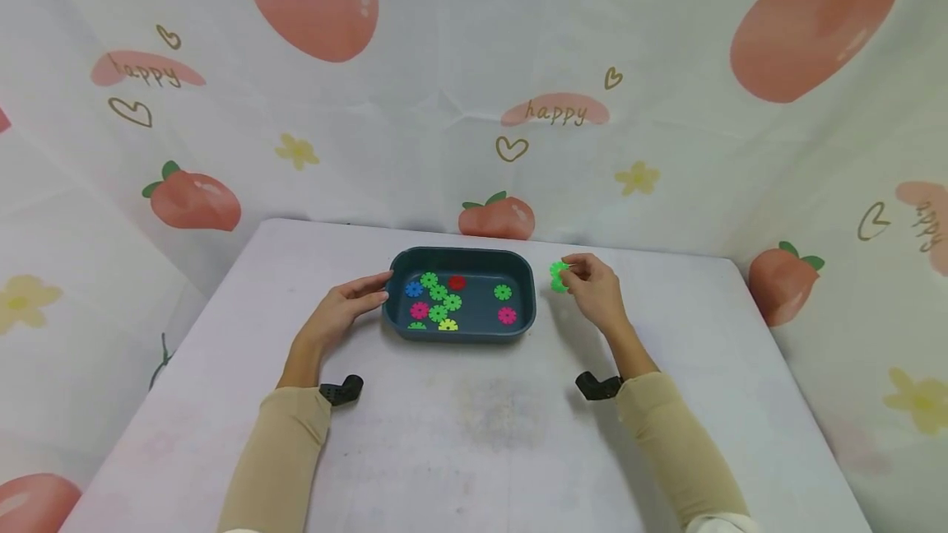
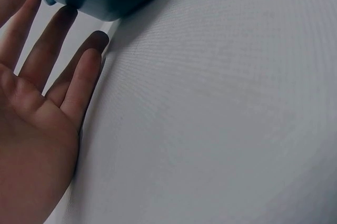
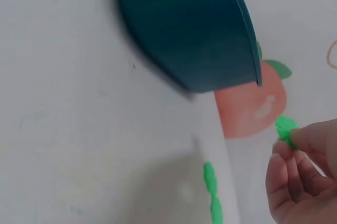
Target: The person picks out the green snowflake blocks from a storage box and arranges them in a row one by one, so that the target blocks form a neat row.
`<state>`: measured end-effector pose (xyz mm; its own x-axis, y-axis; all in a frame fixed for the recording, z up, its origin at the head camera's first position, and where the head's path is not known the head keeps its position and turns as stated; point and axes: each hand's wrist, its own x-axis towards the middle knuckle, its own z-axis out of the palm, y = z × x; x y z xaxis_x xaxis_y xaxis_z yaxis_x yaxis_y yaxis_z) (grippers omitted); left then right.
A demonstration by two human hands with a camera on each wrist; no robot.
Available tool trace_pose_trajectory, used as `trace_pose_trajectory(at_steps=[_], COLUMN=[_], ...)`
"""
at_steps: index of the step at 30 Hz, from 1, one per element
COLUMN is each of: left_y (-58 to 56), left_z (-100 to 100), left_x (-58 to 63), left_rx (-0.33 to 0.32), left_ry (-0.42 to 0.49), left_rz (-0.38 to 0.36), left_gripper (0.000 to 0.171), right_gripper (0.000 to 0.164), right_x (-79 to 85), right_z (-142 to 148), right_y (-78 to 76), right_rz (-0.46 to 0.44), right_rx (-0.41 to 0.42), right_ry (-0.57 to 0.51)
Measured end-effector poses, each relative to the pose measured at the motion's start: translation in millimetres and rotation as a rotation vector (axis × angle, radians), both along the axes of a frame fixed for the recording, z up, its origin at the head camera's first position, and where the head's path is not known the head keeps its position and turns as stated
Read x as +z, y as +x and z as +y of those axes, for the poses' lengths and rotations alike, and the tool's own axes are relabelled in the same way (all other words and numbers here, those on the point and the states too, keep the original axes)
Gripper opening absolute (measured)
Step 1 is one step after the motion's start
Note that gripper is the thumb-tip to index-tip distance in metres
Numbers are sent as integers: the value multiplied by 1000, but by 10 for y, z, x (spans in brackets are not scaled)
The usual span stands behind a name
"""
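Note:
A dark teal tray [image 1: 474, 336] holds several flat, notched flower discs, among them a green disc [image 1: 503, 292], a blue disc [image 1: 414, 289] and a red disc [image 1: 457, 282]. At its left end, my left hand [image 1: 342, 311] rests its fingertips on the tray wall, and the fingers look fairly straight in the left wrist view. Right of the tray, my right hand [image 1: 595, 290] pinches a green flower disc [image 3: 286, 128] between thumb and fingers, above the table. Below it, green discs [image 3: 212, 192] lie flat on the table, seen nearly edge-on.
The white-covered table [image 1: 444, 451] ends at a back edge just behind the tray. A printed cloth [image 1: 444, 64] with peaches hangs behind and at both sides. Each wrist wears a black camera mount, one being the left mount [image 1: 342, 391].

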<state>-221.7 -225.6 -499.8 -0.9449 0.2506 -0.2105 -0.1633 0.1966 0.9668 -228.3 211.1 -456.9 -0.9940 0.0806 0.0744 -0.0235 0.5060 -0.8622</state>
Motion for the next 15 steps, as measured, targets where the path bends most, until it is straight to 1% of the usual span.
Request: trace_pose_trajectory(at_steps=[3,13,15], left_y=[1,-4,-9], left_z=[-8,2,2], left_x=[1,-1,-3], left_rx=[-10,11,7], left_ry=[-5,9,11], left_rz=[7,-16,-15], left_gripper=[63,62,63], right_gripper=[27,29,29], right_x=[-19,-101,-117], right_z=[63,283,327], right_y=[6,-41,-51], right_rz=[0,-38,-43], right_rx=[-15,-97,-115], right_ry=[31,64,74])
